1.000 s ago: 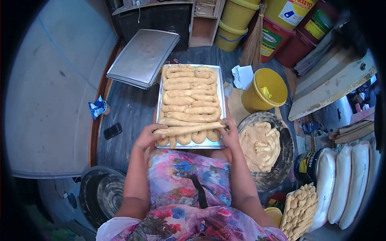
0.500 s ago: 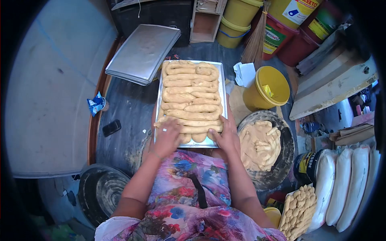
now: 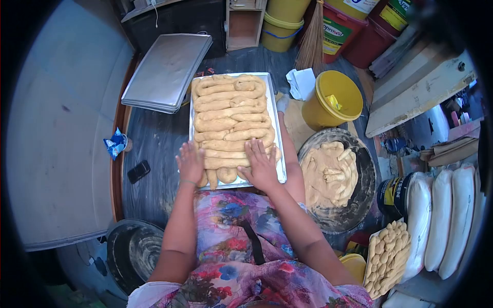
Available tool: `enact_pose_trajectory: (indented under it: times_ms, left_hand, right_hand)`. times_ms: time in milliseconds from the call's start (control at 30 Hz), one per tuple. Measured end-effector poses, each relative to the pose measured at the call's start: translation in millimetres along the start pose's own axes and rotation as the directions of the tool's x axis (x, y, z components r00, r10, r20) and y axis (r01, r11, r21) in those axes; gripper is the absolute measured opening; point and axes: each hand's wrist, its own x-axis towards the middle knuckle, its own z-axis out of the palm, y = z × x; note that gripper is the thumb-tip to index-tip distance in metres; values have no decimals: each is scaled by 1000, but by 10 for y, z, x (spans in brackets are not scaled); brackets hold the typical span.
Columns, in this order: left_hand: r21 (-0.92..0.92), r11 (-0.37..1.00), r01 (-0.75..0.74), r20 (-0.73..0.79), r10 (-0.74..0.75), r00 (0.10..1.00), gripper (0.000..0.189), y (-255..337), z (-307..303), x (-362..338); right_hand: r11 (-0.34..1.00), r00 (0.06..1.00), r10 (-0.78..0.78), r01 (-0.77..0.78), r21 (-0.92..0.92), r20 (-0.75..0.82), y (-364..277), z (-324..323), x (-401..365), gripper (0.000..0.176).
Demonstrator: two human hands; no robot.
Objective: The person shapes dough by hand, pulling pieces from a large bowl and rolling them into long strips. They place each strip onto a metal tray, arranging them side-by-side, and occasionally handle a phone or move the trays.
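Observation:
Long ropes of dough [image 3: 231, 110] lie folded back and forth on a metal tray [image 3: 280, 159] that rests on the lap. At the near left edge of the dough, my left hand [image 3: 191, 163] lies with its fingers stretched out. My right hand [image 3: 260, 165] rests flat on the lower right rows, fingers spread. Rounded dough ends show between the hands at the tray's near edge. To the right, a black basin [image 3: 363, 177] holds more dough [image 3: 328, 174].
Stacked metal trays [image 3: 165, 72] lie at the back left. A yellow bucket [image 3: 321, 110] stands behind the basin. On the left are a phone [image 3: 138, 171] and a second black basin [image 3: 134, 251]. A tray of small dough pieces [image 3: 386, 259] sits at the lower right.
My left hand has moved left to the dough's edge. My right hand has shifted left, onto the dough. The whole view has shifted slightly.

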Motion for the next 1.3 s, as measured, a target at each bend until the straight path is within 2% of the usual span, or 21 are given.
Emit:
enact_pose_trajectory:
  times_ms: [100,200,267,333,433,467,500,533,567,600,700,733,800,867,933,1000,1067,1133,1200,1267,1300]
  left_hand:
    - [-159,986,-47,60,57,997,66,-903,561,629]
    - [-399,912,94,-5,-104,995,62,-391,-184,378]
    - [-209,973,-102,-112,80,991,64,-215,-179,356]
    - [-16,939,-343,-190,334,923,68,44,-191,249]
    - [16,808,-589,-24,589,808,71,320,-257,147]
    - [55,834,-548,9,549,836,71,355,-325,140]
    - [21,860,-510,-131,509,851,68,233,-201,201]
    - [17,923,-384,-241,376,895,63,261,-176,222]
    - [-85,935,-344,-315,302,900,59,275,-223,186]
    - [-5,947,-321,-390,294,873,57,180,-83,221]
    - [-82,873,-480,-385,416,823,59,694,-65,-54]
    - [-127,818,-562,-308,506,806,64,965,-68,-202]
    - [-132,720,-681,-166,661,731,66,1546,-44,-456]
    - [-210,597,-774,-106,773,625,65,2085,119,-626]
    - [-263,503,-823,22,857,516,62,2641,258,-804]
    - [-260,415,-872,50,908,416,59,3064,552,-938]
    - [-323,427,-845,174,904,390,58,3393,904,-1041]
    - [-388,351,-852,160,936,313,60,3473,1539,-1087]
    - [-423,379,-823,220,924,313,58,3430,1892,-1171]
    - [-265,527,-807,483,797,362,59,3229,2231,-1193]
    - [-180,580,-795,601,704,377,60,3192,2339,-1163]
  right_hand:
    - [1000,1000,12,-12,-18,6,9,21,-4,73]
    - [1000,1000,2,-2,-14,-7,17,30,-25,72]
    - [1000,1000,-1,1,-16,-5,11,26,-22,72]
    - [1000,1000,0,0,-8,11,5,5,-13,71]
    - [1000,999,10,-11,21,30,2,-11,-25,70]
    - [999,1000,5,-6,40,23,13,2,-28,70]
    - [998,1000,2,-3,58,13,47,3,-43,70]
    - [994,1000,-22,21,103,11,83,-1,-64,69]
    - [987,999,-50,48,151,6,118,-4,-78,68]
    - [976,997,-80,79,201,-4,182,-22,-101,67]
    - [870,985,-31,109,482,-168,435,-206,-234,65]
    - [933,981,42,29,359,-189,554,-300,-318,64]
    - [926,947,165,-52,374,-276,997,-400,-473,66]
    - [862,817,441,-269,429,-373,1448,-181,-753,68]
    - [714,661,680,-498,492,-318,2104,293,-1162,69]
    - [474,523,835,-522,710,-173,2716,824,-1718,63]
    - [320,498,867,-560,764,1,2917,883,-2158,59]
    - [335,533,837,-681,651,127,3005,869,-2432,56]
    - [546,591,804,-690,475,-66,3604,1738,-3087,61]
    - [358,424,903,-835,418,72,3694,1517,-3065,68]
    - [340,349,937,-883,324,-31,3683,1349,-2964,73]
